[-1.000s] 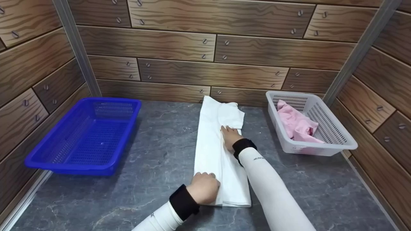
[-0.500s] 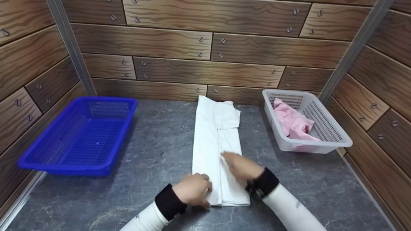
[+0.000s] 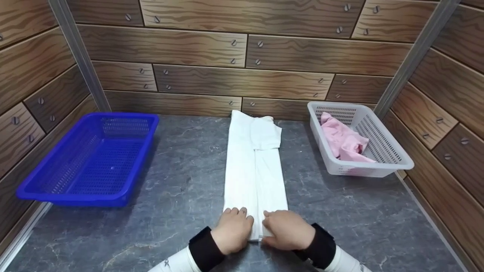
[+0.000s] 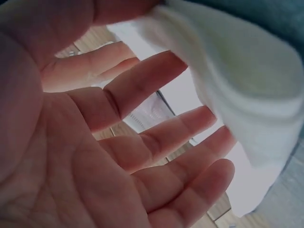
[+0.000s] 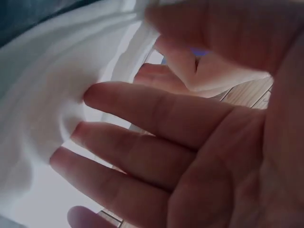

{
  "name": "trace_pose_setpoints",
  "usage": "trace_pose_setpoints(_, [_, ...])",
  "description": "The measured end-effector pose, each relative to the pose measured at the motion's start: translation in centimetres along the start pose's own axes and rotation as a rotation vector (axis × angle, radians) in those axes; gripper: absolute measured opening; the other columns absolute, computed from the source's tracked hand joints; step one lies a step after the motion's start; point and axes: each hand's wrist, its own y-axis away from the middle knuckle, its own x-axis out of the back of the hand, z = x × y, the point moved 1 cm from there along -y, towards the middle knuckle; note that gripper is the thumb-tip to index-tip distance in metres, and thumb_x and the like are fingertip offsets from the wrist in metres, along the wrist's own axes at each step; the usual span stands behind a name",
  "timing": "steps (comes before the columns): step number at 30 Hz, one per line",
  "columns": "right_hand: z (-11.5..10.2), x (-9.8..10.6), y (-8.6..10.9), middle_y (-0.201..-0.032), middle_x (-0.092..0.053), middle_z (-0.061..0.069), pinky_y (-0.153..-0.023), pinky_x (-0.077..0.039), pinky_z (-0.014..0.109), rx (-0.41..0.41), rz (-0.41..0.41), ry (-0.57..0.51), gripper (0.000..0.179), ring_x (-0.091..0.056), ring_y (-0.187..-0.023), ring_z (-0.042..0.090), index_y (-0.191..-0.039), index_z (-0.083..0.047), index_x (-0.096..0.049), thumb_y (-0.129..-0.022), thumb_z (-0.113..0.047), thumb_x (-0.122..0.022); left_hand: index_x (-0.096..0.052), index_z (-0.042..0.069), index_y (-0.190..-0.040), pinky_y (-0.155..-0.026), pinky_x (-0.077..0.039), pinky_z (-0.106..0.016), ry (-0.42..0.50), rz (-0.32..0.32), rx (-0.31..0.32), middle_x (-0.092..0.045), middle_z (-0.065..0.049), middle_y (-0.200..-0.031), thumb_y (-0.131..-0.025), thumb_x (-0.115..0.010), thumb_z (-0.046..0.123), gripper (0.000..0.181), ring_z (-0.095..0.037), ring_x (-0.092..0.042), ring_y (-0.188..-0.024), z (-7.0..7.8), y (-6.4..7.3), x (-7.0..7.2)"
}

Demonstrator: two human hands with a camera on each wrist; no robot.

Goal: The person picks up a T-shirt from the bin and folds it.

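A white short-sleeved shirt (image 3: 242,166), folded into a long strip, lies on the grey tabletop with a sleeve turned over its far right part. At its near end, my left hand (image 3: 233,230) grips the left corner, thumb low at the edge and fingertips on the cloth. Beside it, my right hand (image 3: 288,229) holds the right corner the same way. The left wrist view has the bent fingers (image 4: 156,137) touching the layered cloth (image 4: 237,80). Fingertips (image 5: 95,95) press into the white fabric (image 5: 47,104) in the right wrist view.
A blue plastic basket (image 3: 123,189) stands on the left of the grey tabletop (image 3: 181,170). At the back right, a white basket (image 3: 363,170) contains a crumpled pink cloth (image 3: 342,138). Wood-patterned walls (image 3: 204,81) enclose the back and sides.
My right hand has come back from the middle of the shirt to its near right corner. The left hand has stayed around the near left corner, briefly loosening its fingers. The shirt lies nearly unchanged.
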Motion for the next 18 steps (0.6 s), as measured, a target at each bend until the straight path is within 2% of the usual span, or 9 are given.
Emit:
trace_pose_setpoints(3, [0.0, -0.1, 0.1, -0.084, -0.076, 0.009, -0.053, -0.045, 0.033, 0.014, 0.019, -0.015, 0.040, -0.064, -0.063, 0.024, -0.066, -0.016, -0.059, -0.075, -0.045, -0.085, -0.069, 0.012, -0.098, -0.070, -0.045, -0.033, -0.052, 0.028, 0.020, -0.065, -0.005, -0.093, -0.080, -0.080, 0.029, 0.028, -0.020, -0.057, -0.079, 0.5, 0.1, -0.4])
trace_pose_setpoints(7, [0.0, -0.2, -0.1, -0.077, -0.073, 0.004, -0.052, -0.042, 0.032, 0.006, 0.025, -0.019, 0.043, -0.060, -0.059, 0.020, -0.066, -0.017, -0.059, -0.070, -0.049, -0.086, -0.071, 0.012, -0.099, -0.073, -0.046, -0.033, -0.134, 0.053, 0.039, -0.066, -0.004, -0.095, -0.087, -0.073, 0.026, 0.019, -0.020, -0.057, -0.080, 0.9, -0.1, -0.9])
trace_pose_setpoints(9, [0.0, -0.2, -0.1, -0.074, -0.069, 0.002, -0.052, -0.041, 0.031, -0.010, 0.029, -0.017, 0.044, -0.058, -0.059, 0.018, -0.071, -0.017, -0.059, -0.068, -0.050, -0.088, -0.071, 0.012, -0.099, -0.072, -0.046, -0.033, -0.137, 0.071, 0.052, -0.066, -0.004, -0.095, -0.088, -0.073, 0.028, 0.019, -0.020, -0.058, -0.080, 0.8, -0.3, -1.0])
trace_pose_setpoints(14, [0.0, -0.5, -0.1, -0.077, -0.058, -0.004, -0.055, -0.041, 0.030, -0.063, 0.023, -0.037, 0.052, -0.053, -0.068, 0.014, -0.086, -0.014, -0.057, -0.065, -0.046, -0.092, -0.064, 0.011, -0.094, -0.065, -0.045, -0.033, -0.001, 0.132, 0.071, -0.066, -0.004, -0.085, -0.087, -0.073, 0.032, 0.024, -0.021, -0.061, -0.074, -0.1, -0.5, -0.7])
trace_pose_setpoints(16, [0.0, -0.8, -0.2, -0.082, -0.058, -0.002, -0.058, -0.044, 0.030, -0.071, 0.049, -0.024, 0.048, -0.054, -0.073, 0.016, -0.090, -0.011, -0.059, -0.067, -0.037, -0.092, -0.062, 0.011, -0.095, -0.065, -0.045, -0.034, 0.059, 0.131, 0.083, -0.066, -0.004, -0.082, -0.090, -0.069, 0.031, 0.022, -0.021, -0.064, -0.074, -0.4, -0.6, -0.6])
trace_pose_setpoints(18, [-0.1, -1.4, -0.3, -0.086, -0.058, 0.002, -0.058, -0.046, 0.032, -0.068, 0.103, 0.028, 0.035, -0.054, -0.076, 0.019, -0.093, -0.008, -0.061, -0.073, -0.023, -0.087, -0.062, 0.009, -0.100, -0.066, -0.046, -0.034, 0.103, 0.121, 0.100, -0.068, -0.005, -0.084, -0.093, -0.065, 0.029, 0.022, -0.023, -0.066, -0.075, -0.6, -0.7, -0.5])
